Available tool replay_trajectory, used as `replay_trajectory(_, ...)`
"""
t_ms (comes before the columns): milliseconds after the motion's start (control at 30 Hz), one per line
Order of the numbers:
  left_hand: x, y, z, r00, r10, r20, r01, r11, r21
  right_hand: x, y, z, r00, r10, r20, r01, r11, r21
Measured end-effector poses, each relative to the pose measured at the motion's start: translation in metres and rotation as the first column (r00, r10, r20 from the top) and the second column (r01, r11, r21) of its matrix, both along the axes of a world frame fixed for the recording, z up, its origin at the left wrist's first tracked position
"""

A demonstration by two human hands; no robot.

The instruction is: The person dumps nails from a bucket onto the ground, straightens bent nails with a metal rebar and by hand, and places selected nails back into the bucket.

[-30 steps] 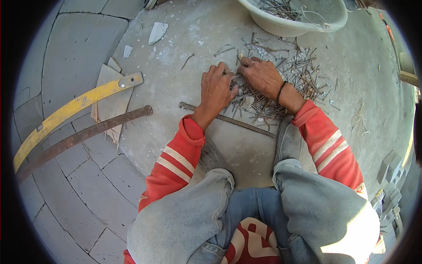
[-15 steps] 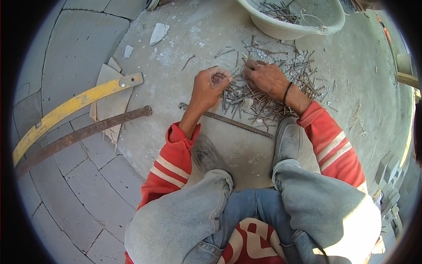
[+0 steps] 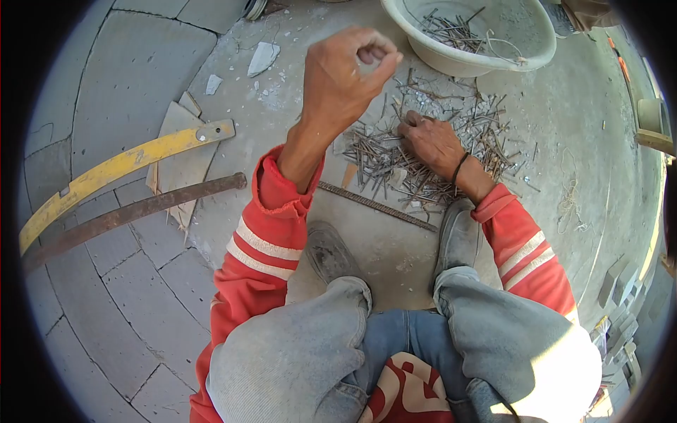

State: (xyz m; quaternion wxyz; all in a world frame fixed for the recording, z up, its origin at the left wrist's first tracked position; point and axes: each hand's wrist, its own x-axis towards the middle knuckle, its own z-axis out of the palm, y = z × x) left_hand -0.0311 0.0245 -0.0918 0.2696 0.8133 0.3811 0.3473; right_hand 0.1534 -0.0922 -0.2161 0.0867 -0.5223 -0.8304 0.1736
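Note:
My left hand (image 3: 352, 70) is raised above the floor, close to the near left rim of the white basin (image 3: 458, 63). Its fingers are curled to the thumb, and whatever may be in them does not show. Low over the heap of nails (image 3: 423, 173), my right hand (image 3: 431, 143) has its fingers bent down and pinched among the pieces; what they grip is hidden. Many of the nails look rusty and lie mixed with grey debris. More nails (image 3: 453, 32) lie inside the basin, along with a loop of wire. A ribbed steel bar (image 3: 377, 204) lies between the heap and my shoes.
To the left lie a yellow metal bar (image 3: 127, 163) and a rusty metal bar (image 3: 141, 213), partly over a broken board (image 3: 180, 151). Pale fragments (image 3: 263, 59) dot the concrete. Grey blocks (image 3: 620, 282) are at the far right. Part of another person (image 3: 592, 13) shows at top right.
My left hand has lifted from beside the nail heap up toward the basin, its fingers still curled. My right hand has shifted slightly down and right and stays at the heap.

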Motion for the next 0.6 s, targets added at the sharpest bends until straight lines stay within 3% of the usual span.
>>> replay_trajectory(33, -0.015, -0.014, -0.025, 0.995, 0.015, -0.103, -0.029, 0.990, -0.136, 0.000, -0.001, -0.004, 1.000, -0.008, -0.008, 0.008, 1.000, -0.021)
replay_trajectory(100, -0.036, -0.044, -0.082, 0.955, -0.125, -0.269, 0.076, 0.980, -0.184, -0.004, 0.001, -0.001, 1.000, -0.003, -0.008, 0.003, 1.000, -0.004)
replay_trajectory(133, -0.042, -0.058, -0.101, 0.954, -0.126, -0.271, 0.075, 0.979, -0.189, -0.004, 0.001, 0.001, 1.000, 0.001, 0.002, -0.001, 1.000, 0.012)
replay_trajectory(200, -0.044, -0.078, -0.123, 0.917, -0.093, -0.387, 0.094, 0.995, -0.016, -0.004, -0.004, 0.005, 0.999, -0.014, -0.044, 0.014, 1.000, 0.001)
replay_trajectory(333, -0.048, -0.086, -0.135, 0.941, -0.030, -0.337, 0.019, 0.999, -0.036, 0.012, -0.004, 0.020, 0.993, -0.080, -0.084, 0.073, 0.993, -0.089)
replay_trajectory(367, -0.047, -0.087, -0.133, 0.962, 0.019, -0.272, -0.065, 0.985, -0.158, 0.018, -0.005, 0.033, 0.993, -0.083, -0.081, 0.075, 0.993, -0.090)
replay_trajectory(400, -0.046, -0.086, -0.129, 0.974, 0.077, -0.214, -0.136, 0.950, -0.280, 0.022, -0.005, 0.065, 0.955, -0.186, -0.230, 0.136, 0.967, -0.216)
replay_trajectory(433, -0.046, -0.085, -0.123, 0.974, 0.071, -0.215, -0.131, 0.951, -0.279, 0.026, -0.008, 0.098, 0.883, -0.302, -0.360, 0.173, 0.921, -0.349)
replay_trajectory(533, -0.050, -0.083, -0.108, 0.989, 0.090, -0.118, -0.131, 0.900, -0.416, 0.048, -0.011, 0.173, 0.768, -0.269, -0.582, 0.373, 0.926, 0.064)
replay_trajectory(567, -0.053, -0.081, -0.105, 0.992, 0.102, -0.076, -0.125, 0.877, -0.464, 0.058, -0.007, 0.188, 0.729, -0.235, -0.643, 0.480, 0.845, 0.234)
replay_trajectory(600, -0.053, -0.078, -0.101, 0.993, 0.117, -0.034, -0.118, 0.853, -0.508, 0.075, 0.006, 0.200, 0.807, -0.251, -0.534, 0.509, 0.755, 0.413)
